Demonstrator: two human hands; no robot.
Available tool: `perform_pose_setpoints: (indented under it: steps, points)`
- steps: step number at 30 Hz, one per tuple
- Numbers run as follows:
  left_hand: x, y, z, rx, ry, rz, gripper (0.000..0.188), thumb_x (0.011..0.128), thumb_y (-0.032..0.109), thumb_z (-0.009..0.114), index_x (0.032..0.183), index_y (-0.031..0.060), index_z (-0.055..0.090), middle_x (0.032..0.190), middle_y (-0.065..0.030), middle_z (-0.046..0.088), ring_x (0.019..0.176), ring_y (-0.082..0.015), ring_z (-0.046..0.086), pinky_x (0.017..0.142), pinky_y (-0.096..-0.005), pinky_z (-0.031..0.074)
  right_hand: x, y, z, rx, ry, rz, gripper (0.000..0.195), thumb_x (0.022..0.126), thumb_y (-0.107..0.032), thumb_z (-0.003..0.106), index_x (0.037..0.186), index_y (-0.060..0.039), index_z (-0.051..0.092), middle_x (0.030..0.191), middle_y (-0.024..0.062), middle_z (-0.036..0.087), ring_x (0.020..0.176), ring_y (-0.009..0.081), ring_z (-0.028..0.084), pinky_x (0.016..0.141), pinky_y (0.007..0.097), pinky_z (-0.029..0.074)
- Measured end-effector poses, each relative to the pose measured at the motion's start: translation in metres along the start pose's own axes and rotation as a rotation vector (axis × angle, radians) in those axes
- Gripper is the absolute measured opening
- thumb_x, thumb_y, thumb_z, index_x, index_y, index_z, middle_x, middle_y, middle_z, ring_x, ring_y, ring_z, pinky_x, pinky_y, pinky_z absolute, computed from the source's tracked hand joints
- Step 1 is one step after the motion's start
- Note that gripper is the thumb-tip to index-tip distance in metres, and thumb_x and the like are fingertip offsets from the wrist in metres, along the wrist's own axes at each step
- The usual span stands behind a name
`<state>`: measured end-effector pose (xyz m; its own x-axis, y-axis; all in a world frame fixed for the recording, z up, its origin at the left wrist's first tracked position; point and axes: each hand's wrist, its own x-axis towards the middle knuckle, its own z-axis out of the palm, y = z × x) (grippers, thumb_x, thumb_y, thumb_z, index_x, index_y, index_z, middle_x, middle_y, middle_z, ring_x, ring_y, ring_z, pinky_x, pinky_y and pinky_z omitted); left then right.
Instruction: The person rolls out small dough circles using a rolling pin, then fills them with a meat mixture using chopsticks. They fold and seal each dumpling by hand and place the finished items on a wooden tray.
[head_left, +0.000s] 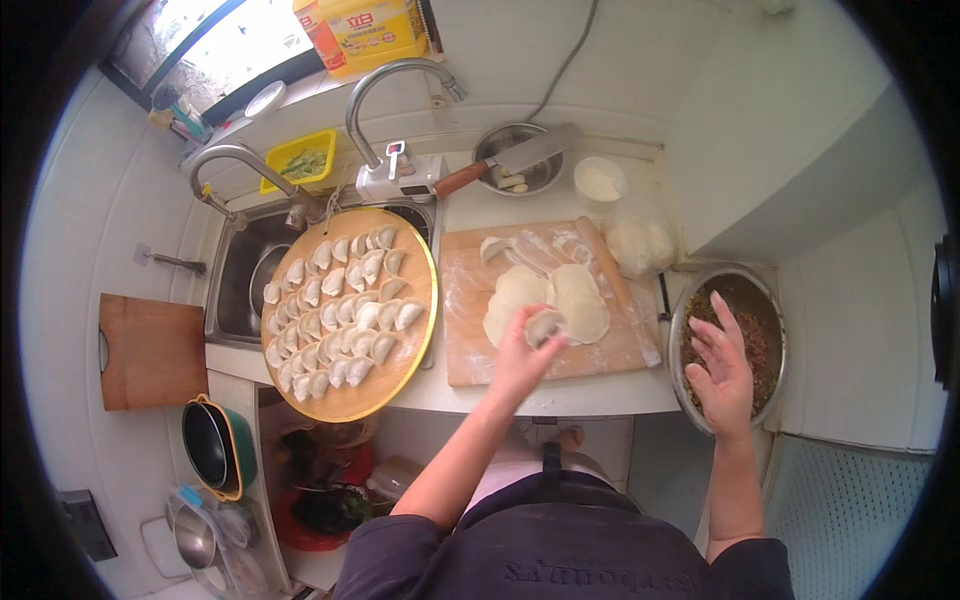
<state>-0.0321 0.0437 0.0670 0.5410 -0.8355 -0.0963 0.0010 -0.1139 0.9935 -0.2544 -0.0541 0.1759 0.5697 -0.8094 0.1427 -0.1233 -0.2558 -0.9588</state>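
Observation:
Over the wooden board (469, 300), my left hand (517, 356) holds a small rounded piece of dough (544, 327) between thumb and fingers; whether it is a folded dumpling or a cupped wrapper is hard to tell. Flat rolled dough wrappers (577, 300) lie overlapping beneath it. My right hand (724, 371) is spread above a metal bowl (677, 375) of minced filling (757, 345), and I see nothing in its fingers. One dumpling (495, 248) rests near the board's far left corner. To the left, a round tray (405, 367) carries several rows of dumplings (330, 315).
A rolling pin (619, 292) lies along the board's right side. Behind it are a bag of dough (639, 244) and a tub of flour (600, 182). A cleaver (525, 150) rests across a metal basin (487, 139). The tray partly covers the sink (232, 277).

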Motion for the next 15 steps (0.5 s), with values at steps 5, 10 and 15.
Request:
perform_pose_setpoints:
  steps: [5,10,15]
  points:
    - [0.056,-0.066,-0.062,0.471,0.286,0.146,0.040,0.074,-0.003,0.058,0.112,-0.0004,0.046,0.098,-0.0120,0.055,0.091,-0.0206,0.055,0.079,-0.0277,0.044,-0.009,0.007,0.000,-0.067,0.077,0.069,0.033,0.077,0.003,0.055,0.110,0.0020,0.054,0.139,0.0145,0.027,0.119,0.0189,0.040,0.093,0.0288,0.039]
    - [0.092,-0.071,-0.078,0.390,0.288,0.133,0.052,0.072,-0.007,0.058,0.120,-0.0009,0.040,0.097,-0.0126,0.056,0.089,-0.0224,0.056,0.079,-0.0299,0.044,-0.009,0.011,0.000,-0.150,0.112,0.102,0.027,0.080,0.002,0.054,0.106,0.0028,0.054,0.138,0.0143,0.028,0.114,0.0174,0.044,0.090,0.0274,0.040]
    - [0.106,-0.069,-0.081,0.544,0.215,0.087,0.057,0.067,-0.003,0.064,0.120,-0.0014,0.042,0.098,-0.0130,0.058,0.095,-0.0314,0.052,0.084,-0.0358,0.041,0.006,0.017,0.027,-0.428,0.010,0.045,0.028,0.074,0.000,0.059,0.102,-0.0008,0.057,0.131,0.0189,0.038,0.114,0.0261,0.046,0.093,0.0351,0.038]
